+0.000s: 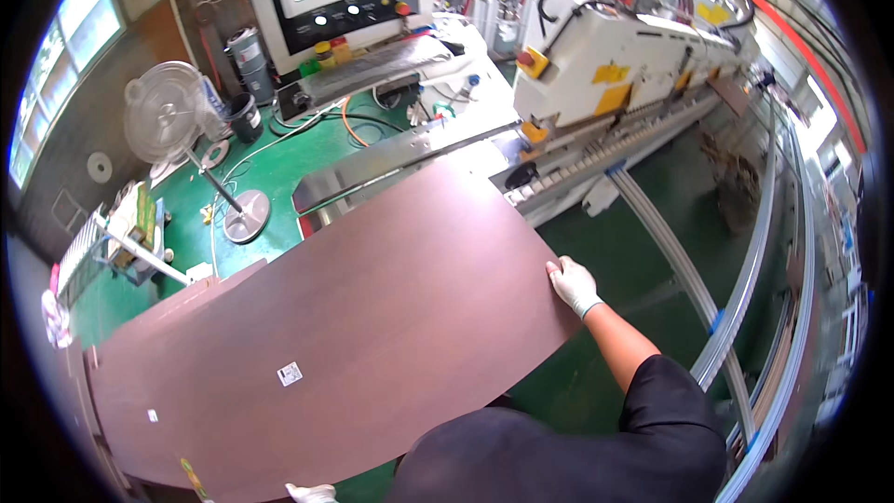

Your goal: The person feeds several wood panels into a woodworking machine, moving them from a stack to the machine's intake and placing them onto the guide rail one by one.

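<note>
My right hand (575, 287) grips the brown panel (410, 289) by its edge | my left hand (312, 494) at near edge (its grip I cannot tell) | white label (290, 373) ahead of left hand

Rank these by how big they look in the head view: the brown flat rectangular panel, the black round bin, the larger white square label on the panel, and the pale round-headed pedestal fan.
1. Brown flat panel
2. Pale pedestal fan
3. Black round bin
4. White square label
These are apparent sizes only.
</note>
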Available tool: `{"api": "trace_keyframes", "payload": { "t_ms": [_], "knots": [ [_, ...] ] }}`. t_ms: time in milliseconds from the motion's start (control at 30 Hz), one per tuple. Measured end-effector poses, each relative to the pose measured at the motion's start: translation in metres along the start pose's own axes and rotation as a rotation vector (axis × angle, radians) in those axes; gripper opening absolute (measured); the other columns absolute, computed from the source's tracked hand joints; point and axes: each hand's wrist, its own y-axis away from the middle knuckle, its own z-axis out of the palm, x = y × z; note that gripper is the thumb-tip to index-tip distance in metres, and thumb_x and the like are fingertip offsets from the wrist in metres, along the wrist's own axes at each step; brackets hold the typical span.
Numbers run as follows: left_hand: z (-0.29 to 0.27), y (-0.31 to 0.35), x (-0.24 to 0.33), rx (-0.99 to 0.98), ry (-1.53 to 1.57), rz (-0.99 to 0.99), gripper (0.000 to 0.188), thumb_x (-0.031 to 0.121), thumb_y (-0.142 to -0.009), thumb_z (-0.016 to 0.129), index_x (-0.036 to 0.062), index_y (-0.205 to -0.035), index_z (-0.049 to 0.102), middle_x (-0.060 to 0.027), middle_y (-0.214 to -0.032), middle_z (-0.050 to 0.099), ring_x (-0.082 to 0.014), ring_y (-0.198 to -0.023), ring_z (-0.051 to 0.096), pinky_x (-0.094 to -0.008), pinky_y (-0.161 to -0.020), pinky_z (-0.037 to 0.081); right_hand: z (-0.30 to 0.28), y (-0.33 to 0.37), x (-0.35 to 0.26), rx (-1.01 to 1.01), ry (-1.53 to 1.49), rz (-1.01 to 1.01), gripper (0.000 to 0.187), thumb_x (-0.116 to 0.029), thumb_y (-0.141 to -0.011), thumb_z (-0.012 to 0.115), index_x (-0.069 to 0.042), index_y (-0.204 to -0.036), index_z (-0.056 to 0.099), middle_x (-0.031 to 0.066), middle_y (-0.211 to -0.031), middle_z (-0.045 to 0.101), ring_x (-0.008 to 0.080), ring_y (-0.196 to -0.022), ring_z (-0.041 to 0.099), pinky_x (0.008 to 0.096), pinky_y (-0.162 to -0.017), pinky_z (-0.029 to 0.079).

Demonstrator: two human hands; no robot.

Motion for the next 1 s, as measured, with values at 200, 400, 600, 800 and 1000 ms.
{"api": "trace_keyframes", "payload": {
  "t_ms": [200, 400, 600, 800, 1000],
  "knots": [
    [0.032, 0.03, 0.007, 0.147, -0.058, -0.077, 0.064, 0.052, -0.103, 0.031, 0.0074, -0.143, 0.051, -0.0117, -0.146, 0.054, -0.0361, -0.132, 0.053, -0.0507, -0.111, 0.042, 0.026, 0.054, 0.026, 0.297, 0.185, 0.129, 0.058, -0.049, -0.098, 0.057, -0.007, -0.137, 0.054, 0.0204, -0.114, 0.067, 0.0403, -0.105, 0.064, 0.0527, -0.092, 0.051],
    [0.053, 0.019, 0.01, 0.13, -0.129, -0.067, 0.059, 0.049, -0.102, 0.035, 0.0075, -0.139, 0.054, -0.0117, -0.141, 0.057, -0.0368, -0.126, 0.056, -0.052, -0.104, 0.044, 0.047, 0.042, 0.041, 0.404, -0.005, 0.155, 0.059, -0.046, -0.096, 0.062, -0.009, -0.141, 0.052, 0.0208, -0.121, 0.062, 0.0404, -0.111, 0.059, 0.0525, -0.096, 0.048],
    [0.066, -0.02, -0.001, -0.008, -0.295, -0.023, 0.053, 0.044, -0.099, 0.04, 0.0078, -0.133, 0.058, -0.0117, -0.13, 0.063, -0.0369, -0.116, 0.059, -0.0557, -0.091, 0.047, 0.081, 0.019, 0.059, 0.561, -0.235, 0.304, 0.069, -0.032, -0.096, 0.069, -0.001, -0.151, 0.042, 0.0226, -0.161, 0.033, 0.0341, -0.151, 0.029, 0.041, -0.122, 0.029],
    [0.044, -0.087, 0.019, -0.226, -0.867, 0.303, 0.047, 0.039, -0.097, 0.046, 0.008, -0.127, 0.063, -0.0116, -0.12, 0.068, -0.037, -0.105, 0.063, -0.0593, -0.078, 0.049, 0.07, 0.013, 0.038, 0.702, -0.608, 0.49, 0.074, -0.021, -0.094, 0.072, -0.001, -0.155, 0.035, 0.0228, -0.163, 0.026, 0.0326, -0.154, 0.023, 0.0389, -0.125, 0.023],
    [0.142, -0.025, -0.054, -0.098, -0.593, 0.042, 0.047, 0.039, -0.097, 0.045, 0.0078, -0.128, 0.062, -0.0118, -0.122, 0.067, -0.037, -0.107, 0.063, -0.0582, -0.081, 0.049, 0.049, -0.007, 0.052, 0.785, -1.035, 0.578, 0.072, -0.01, -0.093, 0.07, -0.005, -0.156, 0.034, 0.0136, -0.162, 0.034, 0.0284, -0.151, 0.03, 0.0374, -0.124, 0.023]
  ]
}}
